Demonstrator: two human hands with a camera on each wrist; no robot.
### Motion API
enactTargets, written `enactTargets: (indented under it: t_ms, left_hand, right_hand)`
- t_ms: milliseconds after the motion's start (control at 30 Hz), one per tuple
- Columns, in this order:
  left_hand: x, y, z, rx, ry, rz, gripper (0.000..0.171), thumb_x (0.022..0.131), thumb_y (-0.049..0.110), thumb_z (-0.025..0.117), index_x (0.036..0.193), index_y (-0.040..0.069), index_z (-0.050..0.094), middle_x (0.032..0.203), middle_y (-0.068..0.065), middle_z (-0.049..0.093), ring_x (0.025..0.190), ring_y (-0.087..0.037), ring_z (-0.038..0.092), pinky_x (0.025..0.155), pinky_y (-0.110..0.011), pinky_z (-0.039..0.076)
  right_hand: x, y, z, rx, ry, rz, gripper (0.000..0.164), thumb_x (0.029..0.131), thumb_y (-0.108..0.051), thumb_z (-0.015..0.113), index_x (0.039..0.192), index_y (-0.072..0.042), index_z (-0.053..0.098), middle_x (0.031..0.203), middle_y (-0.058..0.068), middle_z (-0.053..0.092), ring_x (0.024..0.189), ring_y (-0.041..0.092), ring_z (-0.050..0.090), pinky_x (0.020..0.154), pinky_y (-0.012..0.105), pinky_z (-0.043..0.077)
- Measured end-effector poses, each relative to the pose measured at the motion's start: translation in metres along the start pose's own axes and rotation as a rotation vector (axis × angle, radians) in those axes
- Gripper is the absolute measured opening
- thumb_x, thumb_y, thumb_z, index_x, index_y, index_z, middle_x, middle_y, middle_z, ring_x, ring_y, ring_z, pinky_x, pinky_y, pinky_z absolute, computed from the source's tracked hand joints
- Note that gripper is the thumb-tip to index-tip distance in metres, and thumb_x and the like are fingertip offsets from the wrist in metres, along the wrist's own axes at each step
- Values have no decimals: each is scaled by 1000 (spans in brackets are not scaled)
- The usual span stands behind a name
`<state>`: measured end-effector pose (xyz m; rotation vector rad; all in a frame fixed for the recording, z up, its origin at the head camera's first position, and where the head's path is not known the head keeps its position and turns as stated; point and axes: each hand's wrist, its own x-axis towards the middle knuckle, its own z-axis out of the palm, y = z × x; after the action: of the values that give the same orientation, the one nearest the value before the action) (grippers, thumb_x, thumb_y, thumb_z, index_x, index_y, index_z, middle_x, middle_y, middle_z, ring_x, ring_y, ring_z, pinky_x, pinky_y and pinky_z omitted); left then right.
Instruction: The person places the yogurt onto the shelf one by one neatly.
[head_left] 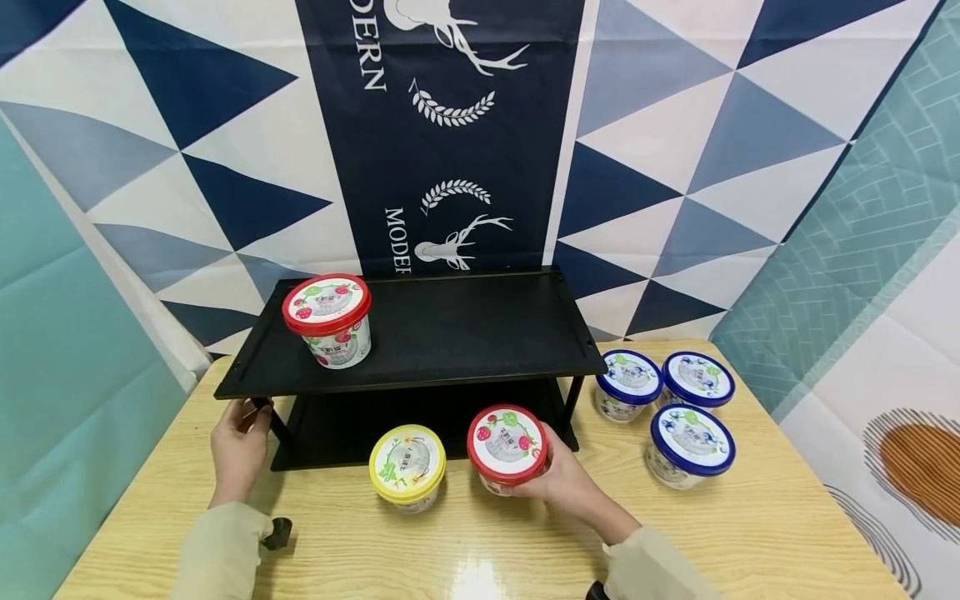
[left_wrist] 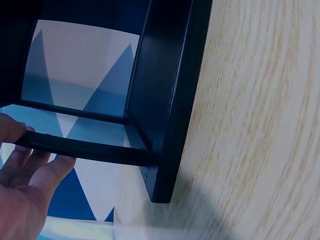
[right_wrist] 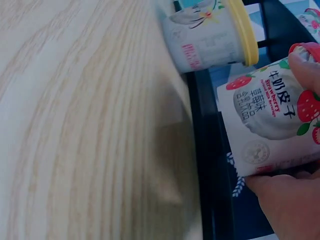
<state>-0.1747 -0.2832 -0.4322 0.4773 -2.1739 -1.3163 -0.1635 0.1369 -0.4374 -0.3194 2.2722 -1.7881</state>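
My right hand (head_left: 558, 479) grips a red-lidded strawberry tub (head_left: 507, 444) by its side, just in front of the lower board of a black two-tier rack (head_left: 465, 325). In the right wrist view, the strawberry tub (right_wrist: 270, 115) shows its printed side, with fingers and thumb around it. At the rack's left front, my left hand (head_left: 240, 450) holds the thin upright post (left_wrist: 85, 148), thumb on one side and fingers on the other. A yellow-lidded tub (head_left: 408, 467) stands on the table left of the held tub. Another red-lidded tub (head_left: 328, 321) sits on the rack's top board at the left.
Three blue-lidded tubs, one of them nearest the front (head_left: 690, 446), stand to the right of the rack on the wooden table (head_left: 360, 554). A patterned cloth (head_left: 637, 167) hangs right behind the rack.
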Motion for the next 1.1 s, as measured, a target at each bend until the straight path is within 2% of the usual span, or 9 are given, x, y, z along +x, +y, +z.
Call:
enactTargets:
  t_ms: [267,633,933,1100]
  left_hand:
    - [0,-1,0,-12,0,5,29,93,6,52,121,5,57,84,34,48,80,21,48,71,3,41]
    - [0,1,0,14,-5,-6,31,94,10,52,124,8,57,88,31,47,83,18,47,73,3,40]
    - [1,-1,0,4,-7,7,31,94,8,51,125,7,56,86,33,47,81,20,45,73,3,40]
    - [1,0,0,0,-4,2,30,94,9,51,124,7,57,87,32,47,82,19,46,74,3,40]
  right_hand:
    - [-6,-13,-3,-12,52,20,93,60,-8,87,138,-10,36,133,12,49,124,26,44,105,39,39]
    - [-15,-40,-7,-21,71,42,97,61,-12,88,140,-11,33,136,12,47,125,28,44,105,45,44]
    - [-22,-63,-7,-30,93,95,95,62,-15,88,140,-14,33,137,9,47,124,25,45,101,42,48]
    - [-22,-75,-6,-38,97,94,95,62,-17,87,140,-15,34,138,8,47,123,26,45,98,40,50]
